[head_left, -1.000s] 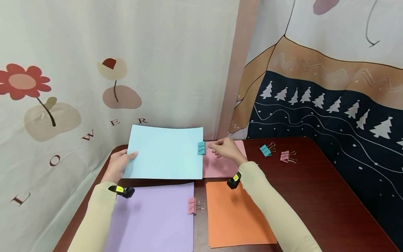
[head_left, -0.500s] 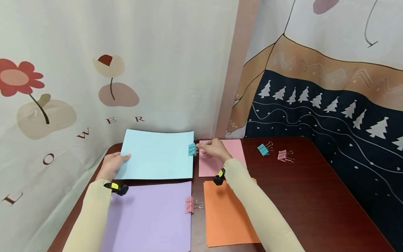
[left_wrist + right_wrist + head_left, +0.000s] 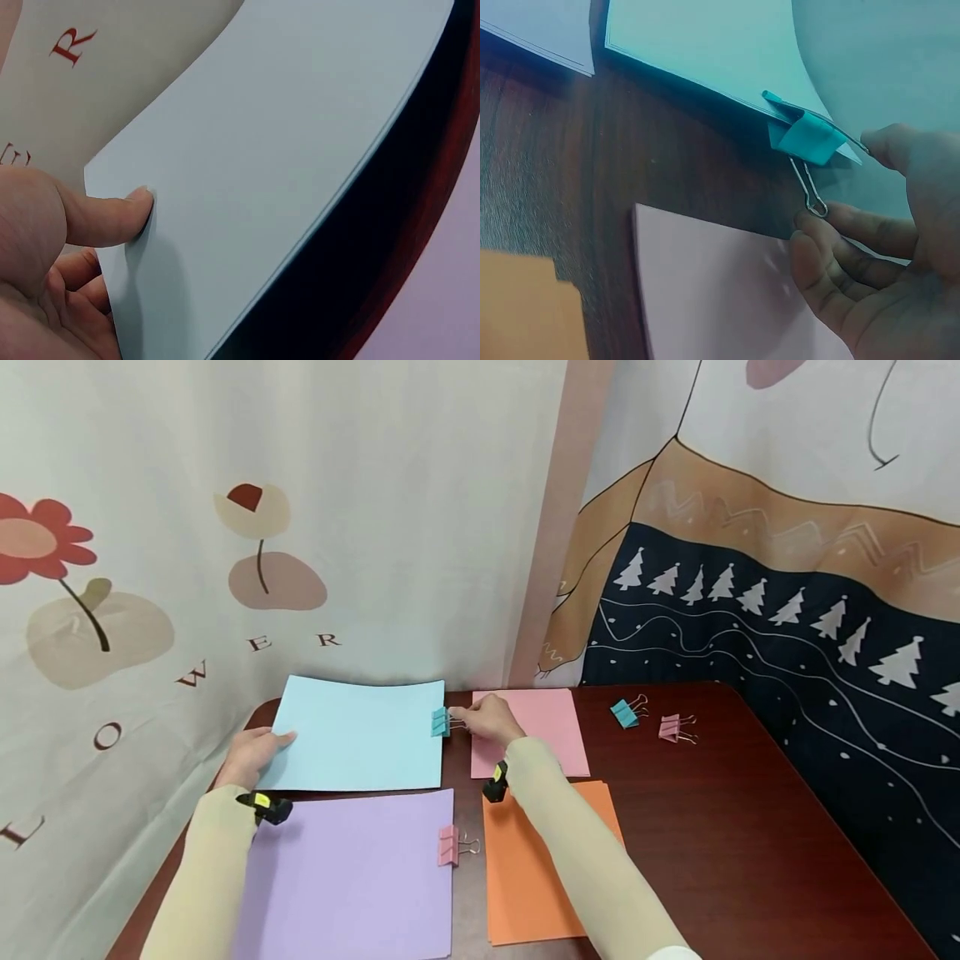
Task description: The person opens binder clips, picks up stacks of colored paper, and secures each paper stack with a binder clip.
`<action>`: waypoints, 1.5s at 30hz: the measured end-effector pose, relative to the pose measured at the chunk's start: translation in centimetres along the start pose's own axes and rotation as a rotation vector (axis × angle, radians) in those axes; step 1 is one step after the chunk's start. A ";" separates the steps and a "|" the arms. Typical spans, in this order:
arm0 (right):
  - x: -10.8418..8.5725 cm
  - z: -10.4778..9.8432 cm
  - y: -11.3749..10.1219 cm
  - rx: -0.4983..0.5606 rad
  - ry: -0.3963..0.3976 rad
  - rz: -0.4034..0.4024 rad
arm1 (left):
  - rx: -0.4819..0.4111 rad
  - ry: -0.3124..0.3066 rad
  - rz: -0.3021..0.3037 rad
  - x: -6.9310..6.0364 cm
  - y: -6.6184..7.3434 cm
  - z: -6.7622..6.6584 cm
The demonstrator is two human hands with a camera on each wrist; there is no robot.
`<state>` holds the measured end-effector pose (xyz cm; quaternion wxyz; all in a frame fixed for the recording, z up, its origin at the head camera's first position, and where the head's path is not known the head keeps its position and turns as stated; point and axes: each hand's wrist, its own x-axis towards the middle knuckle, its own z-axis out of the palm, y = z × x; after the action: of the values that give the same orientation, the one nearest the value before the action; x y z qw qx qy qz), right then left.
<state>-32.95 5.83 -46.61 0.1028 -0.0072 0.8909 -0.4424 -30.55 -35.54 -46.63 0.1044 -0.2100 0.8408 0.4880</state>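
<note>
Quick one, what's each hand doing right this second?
Left hand: holding the light blue paper by its left edge, thumb on top.
Right hand: holding the teal clip by its wire handles.

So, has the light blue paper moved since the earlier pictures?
Yes. In the head view, the light blue paper has shifted left, judged against the pink paper: a strip of tabletop shows between them, absent at first.
</note>
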 end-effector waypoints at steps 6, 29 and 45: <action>0.1 1.0 -0.4 -0.054 -0.002 -0.003 | 0.027 0.035 -0.006 0.3 -0.3 -0.1; 1.0 2.9 -1.1 -0.127 0.029 -0.042 | 0.372 0.271 0.157 -0.3 -1.6 0.3; 0.4 1.0 -0.7 -0.132 0.053 -0.162 | 0.513 0.282 0.203 -0.4 -1.2 0.6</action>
<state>-33.25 4.59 -46.70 0.0423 -0.0741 0.9171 -0.3895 -29.71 -35.39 -47.72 -0.0130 -0.1572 0.9594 0.2340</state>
